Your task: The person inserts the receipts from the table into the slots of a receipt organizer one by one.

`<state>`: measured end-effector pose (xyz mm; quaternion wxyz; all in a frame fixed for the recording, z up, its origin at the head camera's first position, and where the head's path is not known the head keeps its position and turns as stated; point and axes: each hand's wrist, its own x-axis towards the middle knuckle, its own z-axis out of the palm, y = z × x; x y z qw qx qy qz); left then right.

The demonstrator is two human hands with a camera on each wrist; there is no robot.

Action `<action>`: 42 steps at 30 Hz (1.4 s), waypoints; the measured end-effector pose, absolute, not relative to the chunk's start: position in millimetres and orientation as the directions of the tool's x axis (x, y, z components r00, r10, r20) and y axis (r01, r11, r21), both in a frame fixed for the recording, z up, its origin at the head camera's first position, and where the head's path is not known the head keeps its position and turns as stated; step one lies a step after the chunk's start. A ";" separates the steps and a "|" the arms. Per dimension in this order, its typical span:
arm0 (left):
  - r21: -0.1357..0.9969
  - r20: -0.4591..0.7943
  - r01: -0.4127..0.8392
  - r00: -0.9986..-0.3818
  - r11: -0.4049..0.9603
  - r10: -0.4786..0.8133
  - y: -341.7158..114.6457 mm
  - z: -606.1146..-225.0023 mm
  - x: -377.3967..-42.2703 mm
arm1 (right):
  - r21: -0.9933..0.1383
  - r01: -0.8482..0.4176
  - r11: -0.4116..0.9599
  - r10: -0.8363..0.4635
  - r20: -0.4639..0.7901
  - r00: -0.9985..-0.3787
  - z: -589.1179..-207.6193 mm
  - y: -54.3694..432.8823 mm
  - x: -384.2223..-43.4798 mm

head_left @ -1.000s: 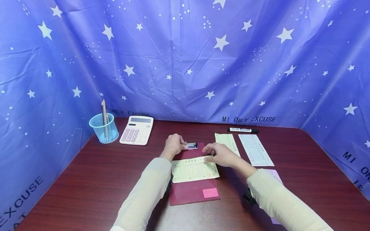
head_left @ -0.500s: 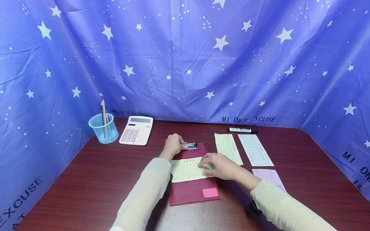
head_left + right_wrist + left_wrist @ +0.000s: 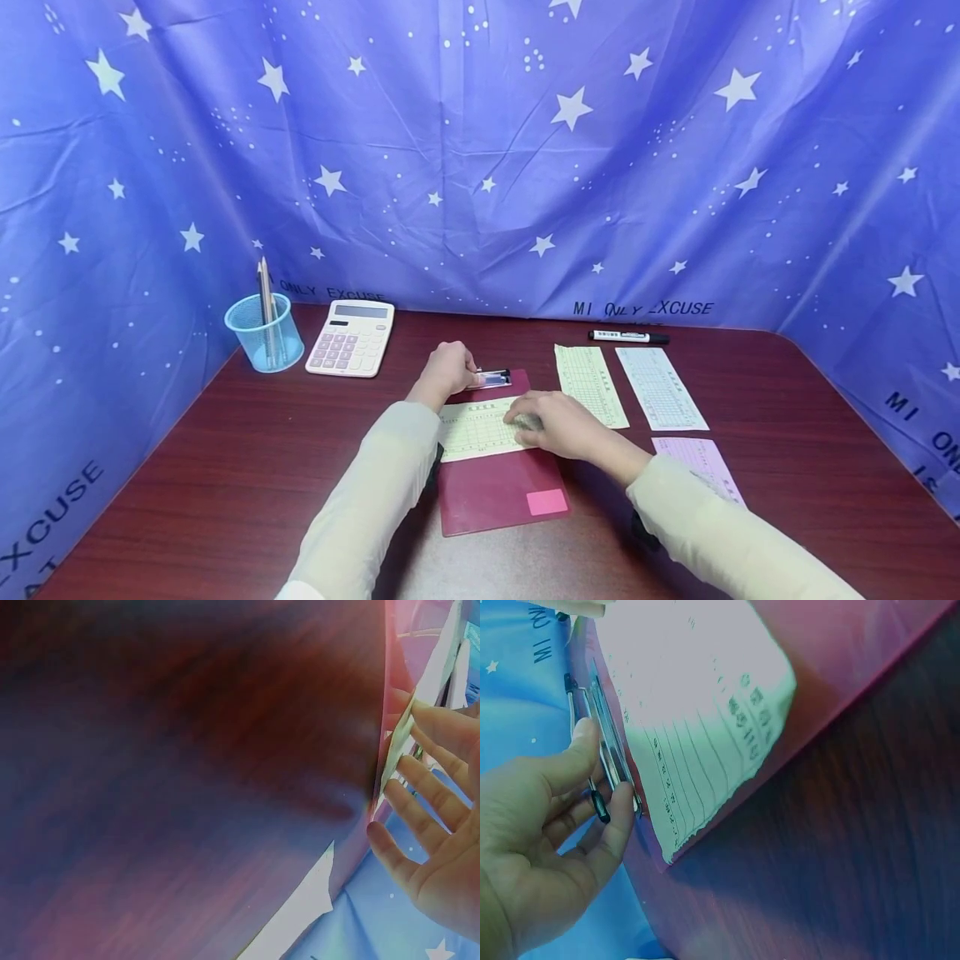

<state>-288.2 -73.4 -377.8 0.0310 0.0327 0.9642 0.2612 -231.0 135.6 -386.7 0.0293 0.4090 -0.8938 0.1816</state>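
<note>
A dark red clipboard (image 3: 495, 492) lies on the table, its metal clip (image 3: 493, 379) at the far end. My left hand (image 3: 446, 371) pinches the clip; in the left wrist view the thumb is on its wire lever (image 3: 592, 784) and a finger on the plate. Across the board's upper half lies a pale yellow-green printed form (image 3: 476, 429), its top edge just short of the clip. My right hand (image 3: 558, 425) rests its fingertips on the form's right part. In the right wrist view those fingers (image 3: 424, 817) are spread and fairly straight against the paper.
Right of the board lie another yellow-green form (image 3: 592, 387), a white form (image 3: 660, 387) and a pink form (image 3: 697, 467), partly behind the right sleeve. A marker (image 3: 628, 337) is behind them. A calculator (image 3: 350, 340) and a blue mesh pen cup (image 3: 266, 333) stand back left.
My right hand has shifted from the form's top right corner to its right part, and the form has slid slightly up towards the clip. My left hand stays at the clip.
</note>
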 end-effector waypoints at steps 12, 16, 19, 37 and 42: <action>0.477 -0.027 0.085 -0.993 0.875 0.111 -77.5 -375.1 -289.6 | -0.326 -0.685 0.652 -0.669 0.179 -0.722 -386.6 123.5 -247.8; 0.496 -0.031 0.078 -0.994 0.865 0.107 -78.4 -374.3 -288.4 | -0.332 -0.668 0.665 -0.656 0.167 -0.736 -388.6 122.1 -250.8; 0.506 -0.036 0.068 -0.994 0.860 0.100 -78.5 -374.5 -288.0 | -0.333 -0.664 0.669 -0.653 0.163 -0.739 -389.4 121.5 -252.2; 0.500 -0.001 0.101 -0.993 0.860 0.117 -77.9 -377.2 -287.2 | -0.325 -0.625 0.709 -0.620 0.134 -0.773 -387.7 120.4 -257.0; 0.518 -0.017 0.086 -0.994 0.851 0.110 -77.5 -376.0 -286.4 | -0.295 -0.628 0.720 -0.619 0.138 -0.773 -388.3 120.3 -258.2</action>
